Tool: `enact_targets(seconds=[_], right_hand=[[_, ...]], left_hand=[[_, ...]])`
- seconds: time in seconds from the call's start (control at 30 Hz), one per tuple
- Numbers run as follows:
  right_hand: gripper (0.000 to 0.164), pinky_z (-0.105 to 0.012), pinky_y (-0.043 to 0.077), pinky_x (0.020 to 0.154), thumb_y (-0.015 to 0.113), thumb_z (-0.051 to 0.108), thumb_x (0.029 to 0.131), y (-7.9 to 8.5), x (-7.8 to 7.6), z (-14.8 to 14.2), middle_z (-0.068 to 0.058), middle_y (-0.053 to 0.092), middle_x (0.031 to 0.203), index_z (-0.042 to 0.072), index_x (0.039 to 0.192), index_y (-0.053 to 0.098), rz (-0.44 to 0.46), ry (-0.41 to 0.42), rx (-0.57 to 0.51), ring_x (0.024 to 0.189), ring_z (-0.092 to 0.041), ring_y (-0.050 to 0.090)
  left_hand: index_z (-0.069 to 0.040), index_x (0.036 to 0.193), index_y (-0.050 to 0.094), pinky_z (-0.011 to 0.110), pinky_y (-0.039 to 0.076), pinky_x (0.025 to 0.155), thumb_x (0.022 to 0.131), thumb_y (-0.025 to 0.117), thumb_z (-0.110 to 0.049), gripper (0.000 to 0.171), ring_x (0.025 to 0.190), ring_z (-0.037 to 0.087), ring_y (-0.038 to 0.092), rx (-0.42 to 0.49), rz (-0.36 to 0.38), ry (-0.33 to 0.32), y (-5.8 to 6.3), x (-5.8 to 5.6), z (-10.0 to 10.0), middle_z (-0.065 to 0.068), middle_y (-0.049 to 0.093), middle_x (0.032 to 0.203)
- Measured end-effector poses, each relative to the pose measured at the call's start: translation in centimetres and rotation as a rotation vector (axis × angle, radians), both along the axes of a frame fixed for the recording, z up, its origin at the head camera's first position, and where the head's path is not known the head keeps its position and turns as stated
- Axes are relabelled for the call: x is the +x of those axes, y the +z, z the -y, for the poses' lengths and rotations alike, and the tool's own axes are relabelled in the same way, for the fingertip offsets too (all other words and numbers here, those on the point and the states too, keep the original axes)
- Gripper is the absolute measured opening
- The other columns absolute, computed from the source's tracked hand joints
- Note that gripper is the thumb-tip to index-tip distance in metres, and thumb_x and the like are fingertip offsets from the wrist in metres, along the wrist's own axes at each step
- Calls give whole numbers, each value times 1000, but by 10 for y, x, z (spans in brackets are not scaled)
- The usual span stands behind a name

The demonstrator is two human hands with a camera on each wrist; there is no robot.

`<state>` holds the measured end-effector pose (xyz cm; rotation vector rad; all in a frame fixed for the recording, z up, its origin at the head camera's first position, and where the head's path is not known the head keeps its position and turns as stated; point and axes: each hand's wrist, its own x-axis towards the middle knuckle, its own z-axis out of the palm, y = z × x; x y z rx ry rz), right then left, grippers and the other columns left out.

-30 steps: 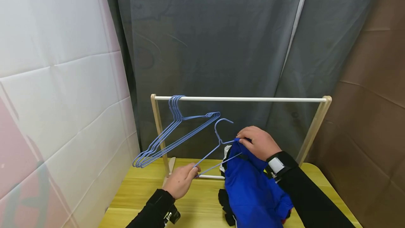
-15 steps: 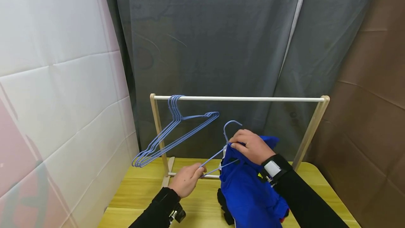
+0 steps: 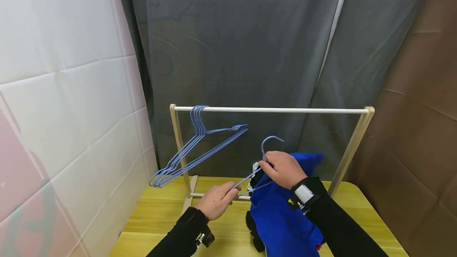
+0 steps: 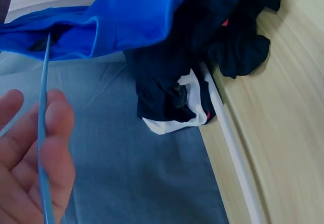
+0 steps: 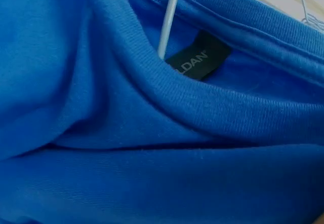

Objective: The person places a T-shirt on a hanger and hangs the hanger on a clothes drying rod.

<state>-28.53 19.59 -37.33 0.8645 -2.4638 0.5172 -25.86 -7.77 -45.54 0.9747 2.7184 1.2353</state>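
Booth-like enclosure walled with hanging fabric: pale creased sheet (image 3: 71, 70) to the left, grey curtain (image 3: 232, 50) behind, brown sheet (image 3: 414, 114) to the right. Inside, wood-grain table (image 3: 153, 221) bearing low garment rack (image 3: 285, 110) with blue hangers (image 3: 214, 150). Not identifiable as home, shop or lab.

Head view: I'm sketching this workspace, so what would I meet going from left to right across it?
White sheet → rack's left post → left hand → blue shirt → rack's right post → brown sheet.
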Motion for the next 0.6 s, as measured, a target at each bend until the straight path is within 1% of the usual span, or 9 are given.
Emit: enact_targets(seconds=[0.07,0.13,0.23,0.33,0.37,0.43,0.47,0.53,0.6], right_hand=[[33,-28,38,59,62,25,101,1,0,-2,13,38,68,27,70,50,-12,4,2,61,-4,40],[32,-29,38,61,60,25,103,2,-1,-7,12,39,69,26,73,51,-7,-4,-14,62,-5,41],[31,-31,38,62,56,26,105,4,-5,-17,10,40,70,25,74,52,11,-44,-72,63,-8,43],[34,-33,38,61,53,26,106,5,-9,-27,7,42,69,21,73,52,30,-84,-174,62,-11,45],[34,-33,39,61,53,26,107,5,-10,-30,6,44,69,20,73,53,35,-92,-211,62,-12,46],[34,-33,40,61,53,24,107,5,-12,-34,6,48,69,18,74,56,49,-103,-274,63,-14,48],[34,-33,40,61,52,24,107,4,-12,-35,5,49,69,18,74,57,55,-112,-294,64,-14,49],[33,-33,41,60,52,24,107,2,-12,-36,5,52,69,17,76,60,69,-125,-323,65,-15,50],[33,-33,41,60,51,25,107,1,-11,-35,5,52,70,17,77,60,83,-133,-335,65,-15,50]], left_hand=[[-21,125,62,31,52,79,112,38,-36,31,86,12,65,34,21,-29,0,-1,2,2,70,102],[-18,130,60,33,52,80,113,35,-33,34,94,18,66,96,29,-51,0,-3,7,5,70,107],[-8,133,55,37,53,78,114,24,-25,41,101,33,66,292,57,-76,-3,-8,17,15,68,118],[2,130,52,39,52,72,114,14,-19,46,97,44,62,490,71,-45,-13,-14,27,25,66,116],[4,128,53,38,52,71,114,15,-17,46,95,46,61,529,72,-19,-17,-16,29,25,66,114],[3,123,57,36,51,69,114,23,-14,39,93,43,62,525,61,51,-23,-16,29,23,67,110],[1,122,59,34,52,71,113,28,-14,36,93,39,63,487,55,76,-26,-15,27,19,67,111],[-7,124,63,32,52,74,110,40,-11,28,96,29,64,347,8,98,-28,-13,18,10,66,117],[-15,130,64,32,53,79,106,49,-11,29,102,21,64,186,-62,71,-26,-9,5,3,64,125]])
